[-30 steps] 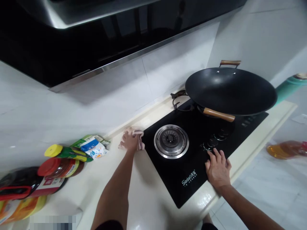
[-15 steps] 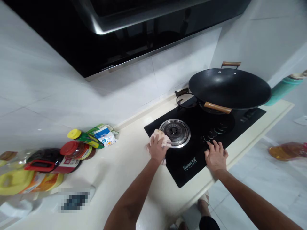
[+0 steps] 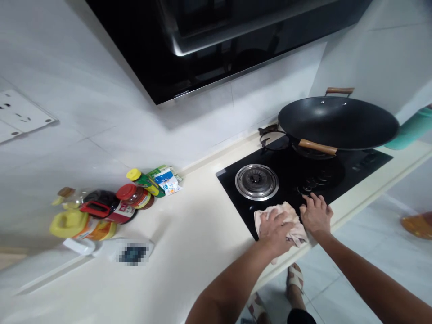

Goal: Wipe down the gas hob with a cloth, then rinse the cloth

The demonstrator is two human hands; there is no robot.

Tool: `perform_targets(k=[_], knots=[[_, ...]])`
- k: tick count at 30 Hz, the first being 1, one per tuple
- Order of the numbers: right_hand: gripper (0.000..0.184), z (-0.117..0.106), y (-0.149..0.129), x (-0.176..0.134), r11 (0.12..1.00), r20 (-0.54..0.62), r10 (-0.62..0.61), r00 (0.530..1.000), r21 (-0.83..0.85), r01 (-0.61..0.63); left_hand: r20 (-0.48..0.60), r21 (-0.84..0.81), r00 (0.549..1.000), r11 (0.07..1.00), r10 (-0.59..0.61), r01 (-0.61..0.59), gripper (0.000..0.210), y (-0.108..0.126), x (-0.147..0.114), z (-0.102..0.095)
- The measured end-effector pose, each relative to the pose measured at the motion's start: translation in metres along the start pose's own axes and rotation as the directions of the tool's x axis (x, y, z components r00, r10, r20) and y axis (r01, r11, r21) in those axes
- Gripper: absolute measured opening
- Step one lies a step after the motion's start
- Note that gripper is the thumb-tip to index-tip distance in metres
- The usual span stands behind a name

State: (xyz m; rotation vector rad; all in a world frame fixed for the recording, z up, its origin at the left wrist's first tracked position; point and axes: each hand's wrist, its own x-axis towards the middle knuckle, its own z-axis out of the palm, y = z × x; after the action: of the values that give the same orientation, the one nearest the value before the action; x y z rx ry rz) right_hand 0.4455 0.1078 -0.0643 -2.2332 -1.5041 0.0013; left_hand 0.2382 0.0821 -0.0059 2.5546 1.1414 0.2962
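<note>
A pale pink cloth [image 3: 282,222] lies spread on the near left corner of the black glass cooktop [image 3: 270,211]. My left hand [image 3: 276,231] presses on it from above, fingers over the fabric. Close beside it, my right hand [image 3: 316,215] rests on the cooktop's front edge with bare fingers stretched forward, apart from the cloth. Behind the left hand is the round metal burner [image 3: 257,182], with no pan support on it. A black wok [image 3: 337,123] with wooden handles sits over the right burner. Under my left palm, part of the cloth is hidden.
A pan support [image 3: 272,138] leans by the back wall, left of the wok. Several bottles and packets, including a red-capped jar [image 3: 135,196] and a white bottle [image 3: 111,249], stand along the left of the counter [image 3: 189,234]. The range hood [image 3: 216,49] hangs above.
My left hand has moved the cloth from the left side of the burner toward the cooktop's front edge, near my right hand. The right hand stays there. The view has shifted left.
</note>
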Motion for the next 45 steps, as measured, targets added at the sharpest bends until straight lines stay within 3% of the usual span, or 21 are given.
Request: perform_targets(k=[5, 10, 15, 18, 22, 29, 34, 39, 42, 45], knots=[[0.047, 0.004, 0.004, 0.001, 1.000, -0.018, -0.013, 1.000, -0.006, 0.013, -0.073, -0.010, 0.996, 0.999, -0.051, 0.050, 0.054, -0.012, -0.051, -0.002], [0.047, 0.005, 0.004, -0.001, 1.000, -0.022, -0.018, 1.000, 0.020, 0.018, -0.142, 0.029, 0.949, 0.957, -0.281, 0.288, 0.059, -0.048, -0.134, -0.016], [0.048, 0.003, 0.000, -0.003, 1.000, -0.020, -0.006, 1.000, 0.029, 0.007, -0.230, 0.166, 0.797, 0.784, -0.559, 0.598, 0.064, -0.078, -0.229, -0.037], [0.049, 0.005, 0.000, -0.004, 1.000, -0.016, -0.002, 1.000, 0.010, 0.003, -0.283, 0.248, 0.679, 0.632, -0.678, 0.734, 0.069, -0.096, -0.251, -0.056], [0.049, 0.006, 0.001, -0.004, 1.000, -0.034, -0.018, 0.999, -0.005, 0.018, -0.315, 0.305, 0.608, 0.529, -0.729, 0.792, 0.066, -0.140, -0.220, -0.088], [0.051, 0.003, -0.004, -0.004, 0.998, -0.021, -0.021, 1.000, -0.059, 0.020, -0.378, 0.169, 0.444, 0.411, -0.813, 0.896, 0.062, -0.234, -0.100, -0.143], [0.048, 0.003, -0.006, -0.003, 0.996, -0.024, -0.036, 0.999, -0.082, 0.034, -0.361, 0.126, 0.417, 0.399, -0.834, 0.908, 0.066, -0.272, -0.024, -0.159], [0.049, 0.001, -0.007, -0.002, 0.996, 0.002, -0.026, 1.000, -0.082, 0.026, -0.337, 0.090, 0.396, 0.390, -0.854, 0.916, 0.065, -0.270, 0.028, -0.152], [0.050, -0.001, -0.008, -0.001, 0.997, 0.012, -0.021, 1.000, -0.075, 0.022, -0.317, 0.093, 0.463, 0.459, -0.828, 0.883, 0.064, -0.244, 0.037, -0.135], [0.050, -0.002, -0.008, -0.002, 0.998, -0.004, -0.022, 1.000, -0.060, 0.021, -0.302, 0.100, 0.535, 0.532, -0.789, 0.841, 0.064, -0.204, 0.024, -0.114]])
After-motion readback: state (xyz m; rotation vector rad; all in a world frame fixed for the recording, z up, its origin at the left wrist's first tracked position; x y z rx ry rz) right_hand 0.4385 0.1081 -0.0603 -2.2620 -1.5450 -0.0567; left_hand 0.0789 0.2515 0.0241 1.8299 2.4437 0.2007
